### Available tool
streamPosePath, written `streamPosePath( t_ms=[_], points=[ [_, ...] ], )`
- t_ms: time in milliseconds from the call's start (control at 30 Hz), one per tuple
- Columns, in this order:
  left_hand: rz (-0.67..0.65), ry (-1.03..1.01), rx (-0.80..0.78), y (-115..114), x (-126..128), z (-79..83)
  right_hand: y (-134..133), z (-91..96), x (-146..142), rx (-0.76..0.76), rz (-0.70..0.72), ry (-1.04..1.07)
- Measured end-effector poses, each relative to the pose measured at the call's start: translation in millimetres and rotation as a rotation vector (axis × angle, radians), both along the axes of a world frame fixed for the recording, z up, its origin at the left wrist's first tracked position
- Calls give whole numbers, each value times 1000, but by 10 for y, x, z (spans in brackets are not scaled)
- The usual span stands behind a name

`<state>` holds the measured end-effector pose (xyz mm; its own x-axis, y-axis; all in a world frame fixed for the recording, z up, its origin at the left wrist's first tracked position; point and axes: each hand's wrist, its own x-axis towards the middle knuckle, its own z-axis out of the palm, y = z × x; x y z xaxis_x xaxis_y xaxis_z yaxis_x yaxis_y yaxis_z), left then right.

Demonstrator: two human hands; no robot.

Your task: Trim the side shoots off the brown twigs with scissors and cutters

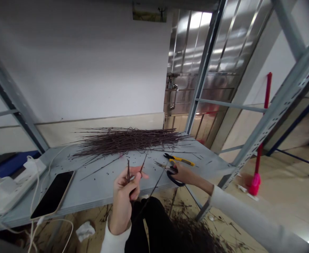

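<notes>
Through the head camera, I see my left hand (123, 200) with the fingers (134, 177) closed narrow, pinching two thin dark twigs (128, 171) above the front edge of the grey metal bench (96, 191). One twig stands almost upright and points away from me. The other leans to the right, and its tip points up and away.

My right hand (182, 174) is just to the right of them, with the fingers curled tightly around the black handles of the scissors (173, 178). The steel blades point left, toward the left hand, but do not touch it. A long thin twig (154, 188) runs on a slant from near the blades down toward my body. I cannot tell if the right hand holds it.

A large pile of twigs (125, 141) lies along the back edge of the bench, and its long axis goes from left to right. Yellow-handled pliers (179, 159) lie just behind the scissors. A smartphone (52, 194) lies near the left front edge, beside a white power strip (14, 186).
</notes>
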<state>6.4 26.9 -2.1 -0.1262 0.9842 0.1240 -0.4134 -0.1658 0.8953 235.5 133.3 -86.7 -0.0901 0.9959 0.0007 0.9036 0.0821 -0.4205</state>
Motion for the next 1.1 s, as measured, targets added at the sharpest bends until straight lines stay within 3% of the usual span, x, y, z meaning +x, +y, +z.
streamPosePath(
  t_ms=[167,333,433,600,833,1100],
  points=[
    [-15,-2,-8,-31,-35,16,237,-77,-129,115,98,-13],
    [-36,-28,-14,-15,-77,-13,338,-161,245,205,63,-43],
    [-64,-42,-7,-12,-63,-32,381,-216,576,144,35,-58],
    [-110,-52,4,-38,-37,-37,385,-246,923,14,153,-21],
    [-127,-58,-9,-59,-30,-22,425,-227,1056,-42,235,-5],
    [-158,-70,-13,-87,23,-10,383,-227,1017,-59,291,46]
  ],
)
